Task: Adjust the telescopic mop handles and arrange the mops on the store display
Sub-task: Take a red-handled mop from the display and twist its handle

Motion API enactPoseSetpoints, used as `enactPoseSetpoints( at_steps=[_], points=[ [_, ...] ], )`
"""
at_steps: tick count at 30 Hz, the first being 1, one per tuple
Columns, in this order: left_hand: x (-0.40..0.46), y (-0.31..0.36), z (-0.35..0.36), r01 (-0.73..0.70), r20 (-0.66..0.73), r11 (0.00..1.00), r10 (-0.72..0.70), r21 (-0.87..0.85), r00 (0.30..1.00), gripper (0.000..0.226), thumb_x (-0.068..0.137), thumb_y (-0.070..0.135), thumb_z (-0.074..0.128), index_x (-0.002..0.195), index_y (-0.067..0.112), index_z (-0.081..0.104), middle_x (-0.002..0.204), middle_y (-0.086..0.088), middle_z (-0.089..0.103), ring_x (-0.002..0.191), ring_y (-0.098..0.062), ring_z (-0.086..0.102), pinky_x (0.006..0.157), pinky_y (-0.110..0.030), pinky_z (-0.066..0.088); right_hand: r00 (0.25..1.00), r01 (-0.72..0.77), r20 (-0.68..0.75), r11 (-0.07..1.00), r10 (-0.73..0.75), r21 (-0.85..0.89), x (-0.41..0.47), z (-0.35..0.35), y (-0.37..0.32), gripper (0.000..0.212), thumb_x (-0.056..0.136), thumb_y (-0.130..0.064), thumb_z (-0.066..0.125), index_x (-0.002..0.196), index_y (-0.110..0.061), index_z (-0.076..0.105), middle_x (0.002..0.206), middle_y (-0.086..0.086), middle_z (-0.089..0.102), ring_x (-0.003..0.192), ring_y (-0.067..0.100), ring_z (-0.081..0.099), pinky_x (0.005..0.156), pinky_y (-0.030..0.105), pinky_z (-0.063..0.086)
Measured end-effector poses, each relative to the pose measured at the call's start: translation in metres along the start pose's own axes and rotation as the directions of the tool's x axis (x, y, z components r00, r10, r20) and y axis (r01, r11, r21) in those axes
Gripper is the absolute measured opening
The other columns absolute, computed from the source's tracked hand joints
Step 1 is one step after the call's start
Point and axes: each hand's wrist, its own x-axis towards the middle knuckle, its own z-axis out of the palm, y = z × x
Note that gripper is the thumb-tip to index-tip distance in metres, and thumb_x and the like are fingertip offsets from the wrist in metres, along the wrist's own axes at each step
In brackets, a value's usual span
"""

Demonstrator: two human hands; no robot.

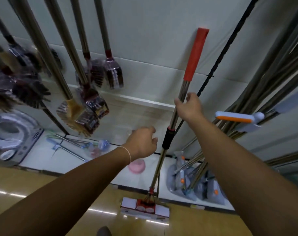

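Upper left of the frame, five metal poles hang against the white wall panel [144, 31], each ending in a plastic-wrapped brush head; the brooms [87, 108] blur together lower down, so the count of heads is unclear. Below them, at the left edge, sits one round grey bucket [10, 133] on the low white shelf [42, 150]. A few loose poles with blue fittings [73, 143] lie flat on that shelf, and one pink round thing [137, 166] shows just past the wrist.

The left hand [143, 142] hovers with fingers loosely curled, holding nothing, just beside the black collar [168, 138] of the one mop [177, 103] being handled. That mop stands upright at frame centre, its red grip [195, 53] leaning on the wall, its flat head [144, 208] on the yellow floor [42, 184] in front of the shelf edge. The right hand [189, 104] wraps round the steel shaft above the collar.

Right of it, one thin black rod [226, 43] slants upward. One orange-and-white handle [235, 117] juts out near a bundle of mops [195, 176] with grey bagged heads, too crowded to count. Open floor lies along the bottom.
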Motion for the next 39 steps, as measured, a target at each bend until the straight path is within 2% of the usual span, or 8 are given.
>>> enactPoseSetpoints(
  at_steps=[4,9,14,18,21,27,31,39],
  points=[
    [-0.002,0.001,0.008,0.024,-0.015,0.999,-0.024,-0.026,1.000,0.044,0.096,0.029,0.051,0.135,0.009,0.050,0.127,-0.015,0.060,0.112,-0.029,0.059,0.096,-0.037,0.049,1.000,-0.002,0.031,0.981,-0.004,0.194,0.013,0.009,0.001,0.045,0.093,-0.034,0.062,0.131,-0.014,0.049,0.111,0.001,0.057,0.102,0.020,0.057,0.084,0.028,0.044],
    [0.000,0.007,0.009,0.010,-0.045,0.998,-0.013,-0.066,0.999,0.043,0.096,0.027,0.052,0.134,0.007,0.051,0.123,-0.015,0.064,0.109,-0.027,0.061,0.091,-0.029,0.047,0.999,0.051,-0.023,0.979,-0.048,0.197,0.006,0.011,0.009,0.028,0.098,-0.035,0.054,0.118,-0.016,0.058,0.103,0.002,0.062,0.099,0.024,0.062,0.077,0.029,0.045],
    [0.009,0.027,0.013,0.045,-0.051,0.991,-0.052,-0.126,0.997,0.042,0.096,0.029,0.052,0.133,0.008,0.052,0.124,-0.014,0.064,0.112,-0.027,0.060,0.093,-0.029,0.045,0.978,0.207,0.007,0.973,-0.209,0.101,-0.028,-0.007,0.023,0.016,0.095,-0.035,0.060,0.104,-0.022,0.060,0.084,-0.005,0.061,0.083,0.017,0.060,0.072,0.028,0.047],
    [0.014,0.047,0.025,0.103,-0.009,0.930,-0.114,-0.354,0.993,0.041,0.094,0.024,0.057,0.132,0.009,0.052,0.118,-0.010,0.064,0.107,-0.025,0.061,0.087,-0.026,0.047,0.960,0.273,0.042,0.957,-0.278,0.097,-0.053,-0.024,0.031,0.014,0.091,-0.034,0.065,0.098,-0.022,0.064,0.079,-0.008,0.063,0.079,0.016,0.063,0.072,0.030,0.052],
    [0.007,0.062,0.033,0.024,-0.001,0.844,-0.029,-0.535,1.000,0.020,0.091,0.018,0.060,0.110,0.011,0.059,0.099,-0.012,0.069,0.090,-0.023,0.065,0.078,-0.036,0.054,0.952,0.288,0.075,0.951,-0.297,0.109,-0.068,-0.032,0.036,0.019,0.088,-0.034,0.068,0.097,-0.017,0.067,0.081,-0.004,0.068,0.080,0.018,0.067,0.076,0.035,0.057],
    [-0.012,0.080,0.058,-0.056,-0.085,0.884,0.019,-0.463,0.996,0.019,0.095,0.016,0.049,0.112,0.008,0.053,0.081,0.005,0.058,0.078,-0.015,0.056,0.063,-0.023,0.041,0.940,0.315,0.098,0.942,-0.326,0.114,-0.093,-0.048,0.045,0.016,0.089,-0.032,0.067,0.095,-0.019,0.064,0.077,-0.008,0.062,0.076,0.016,0.063,0.069,0.027,0.050],
    [-0.021,0.084,0.057,-0.103,-0.070,0.900,0.080,-0.423,0.994,0.008,0.096,0.009,0.046,0.102,0.013,0.051,0.079,0.009,0.057,0.073,-0.002,0.055,0.057,-0.006,0.040,0.942,0.299,0.119,0.946,-0.314,0.125,-0.104,-0.054,0.048,0.018,0.090,-0.033,0.066,0.097,-0.017,0.063,0.082,-0.002,0.065,0.079,0.016,0.063,0.072,0.030,0.053],
    [-0.042,0.073,0.056,-0.120,-0.052,0.900,0.108,-0.419,0.993,0.011,0.094,0.006,0.045,0.095,0.015,0.051,0.076,0.002,0.058,0.074,-0.013,0.057,0.063,-0.022,0.047,0.944,0.307,0.095,0.946,-0.316,0.099,-0.132,-0.048,0.043,0.019,0.090,-0.033,0.066,0.097,-0.015,0.064,0.078,-0.003,0.063,0.076,0.016,0.062,0.069,0.029,0.051]
  ],
)
